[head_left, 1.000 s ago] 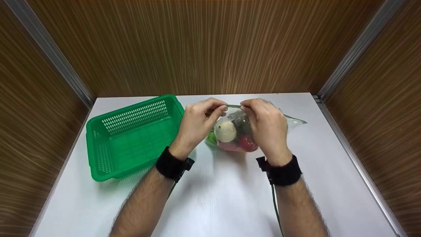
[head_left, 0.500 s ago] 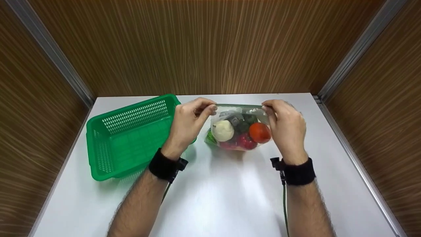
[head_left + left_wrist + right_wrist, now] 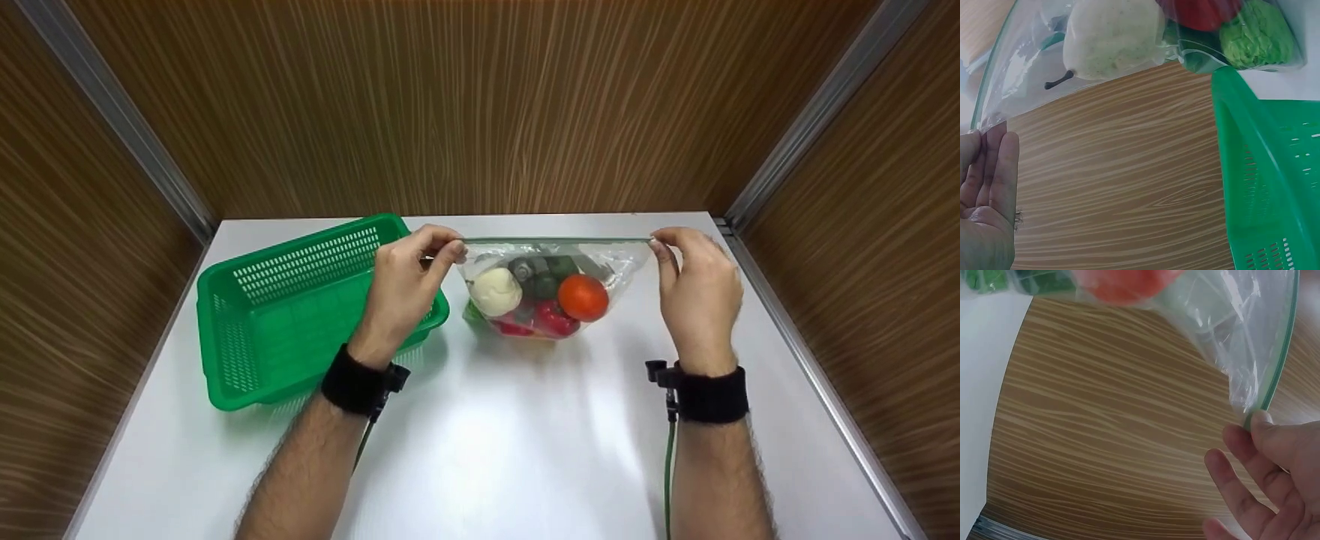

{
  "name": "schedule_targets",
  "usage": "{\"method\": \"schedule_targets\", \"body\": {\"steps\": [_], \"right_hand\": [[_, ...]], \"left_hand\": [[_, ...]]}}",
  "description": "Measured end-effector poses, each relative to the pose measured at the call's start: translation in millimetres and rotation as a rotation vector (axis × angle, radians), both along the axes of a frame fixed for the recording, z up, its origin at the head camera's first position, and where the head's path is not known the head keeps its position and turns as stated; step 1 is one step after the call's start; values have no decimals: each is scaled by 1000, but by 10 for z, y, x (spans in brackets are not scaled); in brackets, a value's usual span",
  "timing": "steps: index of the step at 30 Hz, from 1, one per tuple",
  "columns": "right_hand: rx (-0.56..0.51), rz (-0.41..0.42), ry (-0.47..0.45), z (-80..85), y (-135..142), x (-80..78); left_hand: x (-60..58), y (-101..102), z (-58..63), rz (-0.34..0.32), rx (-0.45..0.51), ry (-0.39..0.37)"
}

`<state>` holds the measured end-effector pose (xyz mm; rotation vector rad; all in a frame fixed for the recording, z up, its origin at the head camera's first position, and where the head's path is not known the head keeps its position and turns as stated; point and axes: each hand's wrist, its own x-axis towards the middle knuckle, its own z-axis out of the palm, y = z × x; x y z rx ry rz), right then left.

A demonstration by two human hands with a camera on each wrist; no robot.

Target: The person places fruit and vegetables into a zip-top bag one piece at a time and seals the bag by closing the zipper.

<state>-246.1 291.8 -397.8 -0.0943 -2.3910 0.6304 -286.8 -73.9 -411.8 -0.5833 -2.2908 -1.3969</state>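
A clear zip bag point(image 3: 540, 289) with a green closure strip point(image 3: 555, 240) hangs stretched between my hands. My left hand point(image 3: 405, 289) pinches the strip's left end between thumb and fingers. At the opposite end, my right hand point(image 3: 701, 292) pinches the corner; the right wrist view shows its other fingers loosely spread. Through the plastic show a pale pear-shaped fruit point(image 3: 1114, 39) with a dark stem, an orange-red round one point(image 3: 583, 298), a red one point(image 3: 555, 319), several dark green ones point(image 3: 546, 276) and a light green leafy-looking ball point(image 3: 1258, 36).
A green perforated plastic basket point(image 3: 217, 360) stands on the white table point(image 3: 510, 465), left of the bag, with its near right corner close to my left hand. Wood-patterned walls point(image 3: 465, 105) enclose the table at the back and sides.
My right hand has slid right along the strip to the bag's far corner. My left hand has moved left to the other end. The strip is now stretched straight, with more contents uncovered.
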Motion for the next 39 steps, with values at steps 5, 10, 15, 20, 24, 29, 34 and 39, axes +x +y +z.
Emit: {"method": "schedule_targets", "body": {"steps": [5,10,15,20,24,29,34,39], "right_hand": [[-15,50,-58,-18,-7,68],[-41,148,-100,-94,15,115],[-58,255,-262,-218,-1,118],[-54,371,-418,-394,-68,105],[-22,397,-486,-518,-134,95],[-15,383,-504,-631,-165,24],[-50,357,-471,-787,-141,-110],[-92,337,-435,-933,-94,-249]], "left_hand": [[65,-18,-55,-22,-33,-36],[143,-11,-169,-61,-78,-46],[239,104,-320,-126,-161,-60],[338,250,-510,-180,-285,-80],[377,338,-642,-177,-357,-79],[316,455,-796,-148,-411,-92],[207,585,-917,-85,-473,-54],[115,691,-974,-18,-527,-3]]}}
